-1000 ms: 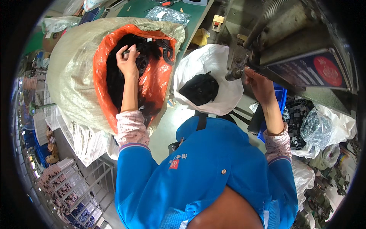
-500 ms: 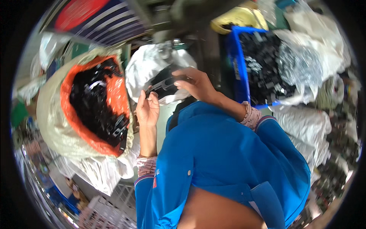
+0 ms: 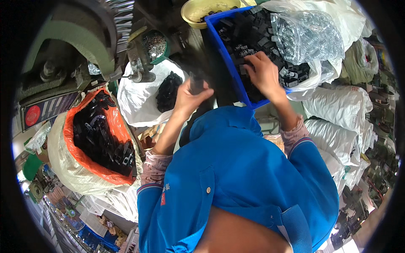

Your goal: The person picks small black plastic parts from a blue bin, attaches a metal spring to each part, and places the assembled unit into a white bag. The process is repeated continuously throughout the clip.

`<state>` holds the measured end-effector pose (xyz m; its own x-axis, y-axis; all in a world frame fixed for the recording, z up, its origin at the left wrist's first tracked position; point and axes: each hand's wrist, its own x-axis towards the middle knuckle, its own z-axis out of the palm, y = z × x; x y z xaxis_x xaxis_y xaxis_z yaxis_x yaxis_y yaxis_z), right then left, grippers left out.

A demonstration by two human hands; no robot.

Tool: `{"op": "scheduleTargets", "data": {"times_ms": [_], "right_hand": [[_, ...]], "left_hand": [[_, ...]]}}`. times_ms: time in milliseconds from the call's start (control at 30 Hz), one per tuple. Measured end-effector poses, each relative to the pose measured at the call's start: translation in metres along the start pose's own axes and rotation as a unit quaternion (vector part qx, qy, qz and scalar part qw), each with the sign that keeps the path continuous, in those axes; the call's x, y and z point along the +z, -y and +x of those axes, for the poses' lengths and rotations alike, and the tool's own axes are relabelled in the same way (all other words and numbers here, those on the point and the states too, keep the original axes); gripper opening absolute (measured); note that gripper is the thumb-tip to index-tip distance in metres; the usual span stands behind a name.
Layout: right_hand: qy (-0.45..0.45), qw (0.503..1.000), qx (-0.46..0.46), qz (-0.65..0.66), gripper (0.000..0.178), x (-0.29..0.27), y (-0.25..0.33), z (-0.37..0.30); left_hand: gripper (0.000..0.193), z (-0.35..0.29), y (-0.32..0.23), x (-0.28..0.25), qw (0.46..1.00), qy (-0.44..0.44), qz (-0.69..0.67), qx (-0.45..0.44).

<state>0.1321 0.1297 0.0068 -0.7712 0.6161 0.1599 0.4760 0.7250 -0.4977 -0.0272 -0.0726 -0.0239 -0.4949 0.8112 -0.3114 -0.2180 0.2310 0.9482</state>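
My left hand (image 3: 190, 99) is closed on a dark, smooth-sided plastic part (image 3: 196, 83), smeared by motion, that sticks up between thumb and fingers. It is just right of a white bag (image 3: 135, 105) with black parts (image 3: 169, 90) inside. Over the near left portion of a blue crate (image 3: 225, 59), my right hand (image 3: 265, 76) reaches down with thumb and forefinger bent and apart. Its fingertips are at the small black plastic pieces (image 3: 263, 41) heaped in the crate. Nothing shows plainly between those fingers.
An orange-lined sack (image 3: 67, 137) of black parts stands at left. Behind the white bag are a green machine frame (image 3: 80, 25) and a green bowl of small metal pieces (image 3: 155, 45). A clear bag of springs (image 3: 308, 36) lies on the crate; a yellow basin (image 3: 194, 14) stands beyond.
My right hand has left the dark part and moved right to the blue crate. My left hand has moved right and lifted the part from over the white bag. The view has shifted.
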Motion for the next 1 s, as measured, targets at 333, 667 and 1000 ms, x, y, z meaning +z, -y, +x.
{"op": "scheduleTargets", "data": {"times_ms": [333,667,1000], "right_hand": [[-0.008,0.998,-0.048,0.03,0.022,-0.023,-0.031,-0.006],[0.174,0.948,-0.02,0.265,0.023,-0.032,-0.031,-0.028],[0.22,0.944,-0.041,-0.243,0.015,0.02,-0.038,0.033]], "left_hand": [[0.019,0.043,-0.029,0.059,0.997,0.027,-0.062,0.029],[0.032,0.029,-0.007,0.062,0.973,0.194,-0.088,-0.087],[0.041,0.019,-0.008,0.047,0.985,0.04,-0.167,-0.033]]}}
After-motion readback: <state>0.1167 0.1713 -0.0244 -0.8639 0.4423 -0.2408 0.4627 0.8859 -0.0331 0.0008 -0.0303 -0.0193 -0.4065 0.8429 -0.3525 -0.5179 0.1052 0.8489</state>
